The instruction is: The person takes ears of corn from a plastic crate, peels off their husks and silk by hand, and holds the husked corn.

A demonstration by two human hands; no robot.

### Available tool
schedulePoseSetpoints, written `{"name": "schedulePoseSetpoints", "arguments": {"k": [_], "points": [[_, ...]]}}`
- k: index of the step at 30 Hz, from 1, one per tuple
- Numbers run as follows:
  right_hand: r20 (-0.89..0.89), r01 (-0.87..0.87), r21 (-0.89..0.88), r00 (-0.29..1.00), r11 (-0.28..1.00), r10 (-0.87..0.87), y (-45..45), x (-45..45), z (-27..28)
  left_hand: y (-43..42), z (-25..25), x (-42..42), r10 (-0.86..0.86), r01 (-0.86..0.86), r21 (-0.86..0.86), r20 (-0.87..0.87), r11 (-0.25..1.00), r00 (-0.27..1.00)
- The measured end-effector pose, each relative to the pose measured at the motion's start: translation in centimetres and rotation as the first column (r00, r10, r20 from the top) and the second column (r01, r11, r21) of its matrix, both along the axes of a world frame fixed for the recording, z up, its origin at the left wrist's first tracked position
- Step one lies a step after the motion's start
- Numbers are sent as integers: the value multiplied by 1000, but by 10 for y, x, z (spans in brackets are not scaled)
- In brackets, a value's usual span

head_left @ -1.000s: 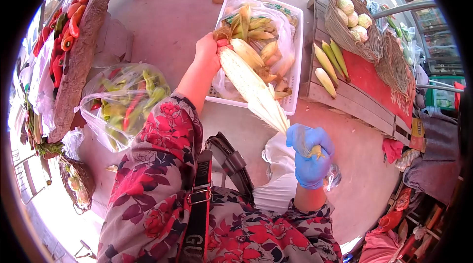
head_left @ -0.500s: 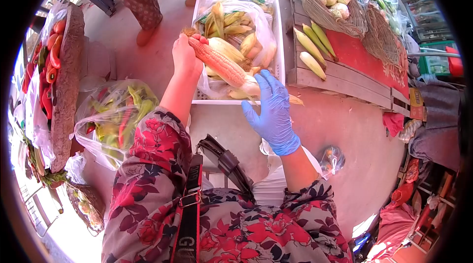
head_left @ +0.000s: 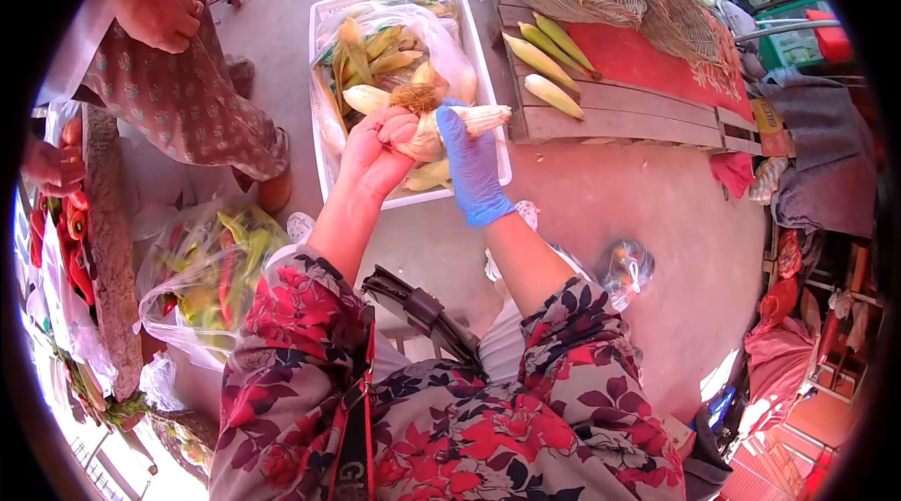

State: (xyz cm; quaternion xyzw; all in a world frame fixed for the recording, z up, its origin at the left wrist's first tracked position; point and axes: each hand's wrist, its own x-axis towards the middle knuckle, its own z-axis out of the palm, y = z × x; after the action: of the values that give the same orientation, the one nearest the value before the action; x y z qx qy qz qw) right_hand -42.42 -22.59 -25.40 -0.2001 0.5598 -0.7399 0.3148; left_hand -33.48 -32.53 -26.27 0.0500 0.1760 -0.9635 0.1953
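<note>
An ear of corn [head_left: 486, 119] is held above the white crate [head_left: 317, 49], its pale cob pointing right. Bunched husk and brown silk [head_left: 416, 98] show around its left part. My left hand [head_left: 377, 146], bare, is closed around the husk end. My right hand [head_left: 469, 163], in a blue glove, grips the ear just to the right of it, thumb raised alongside. Its other fingers are largely hidden behind. Beneath both hands, more ears in husks [head_left: 385, 60] lie in the crate in a clear plastic bag [head_left: 439, 39].
Several ears of corn [head_left: 554, 96] lie on a wooden pallet [head_left: 610, 126] at right, near a wicker basket [head_left: 582, 4] of round pale vegetables. A bag of green peppers [head_left: 211, 266] sits at left. Another person [head_left: 178, 98] stands at upper left, near a stone-edged stand [head_left: 114, 248].
The ear has been turned, so its cob points right rather than spanning between my hands. My right hand has closed around it. The other person's hands have come into view at left.
</note>
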Motion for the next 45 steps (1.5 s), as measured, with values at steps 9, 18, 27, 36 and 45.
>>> {"name": "schedulePoseSetpoints", "arguments": {"k": [9, 18, 27, 36, 45], "points": [[476, 219, -223, 875, 950, -90, 41, -100, 36, -39, 8, 38, 100, 9, -308, 336, 951, 937], [385, 222, -177, 912, 959, -140, 52, -106, 33, -24, 6, 31, 358, 349, -641, 711, 684, 605], [83, 123, 122, 988, 985, -133, 31, -69, 34, 12, 7, 7, 723, 617, -520, -3, -591, 691], [-80, -169, 91, 981, 981, 176, 17, -43, 38, 38, 5, -11, 555, 525, -833, 357, -175, 751], [-459, 19, 306, 879, 952, 130, 23, -64, 37, 41, 9, 2, 722, 685, -524, 178, -506, 669]]}}
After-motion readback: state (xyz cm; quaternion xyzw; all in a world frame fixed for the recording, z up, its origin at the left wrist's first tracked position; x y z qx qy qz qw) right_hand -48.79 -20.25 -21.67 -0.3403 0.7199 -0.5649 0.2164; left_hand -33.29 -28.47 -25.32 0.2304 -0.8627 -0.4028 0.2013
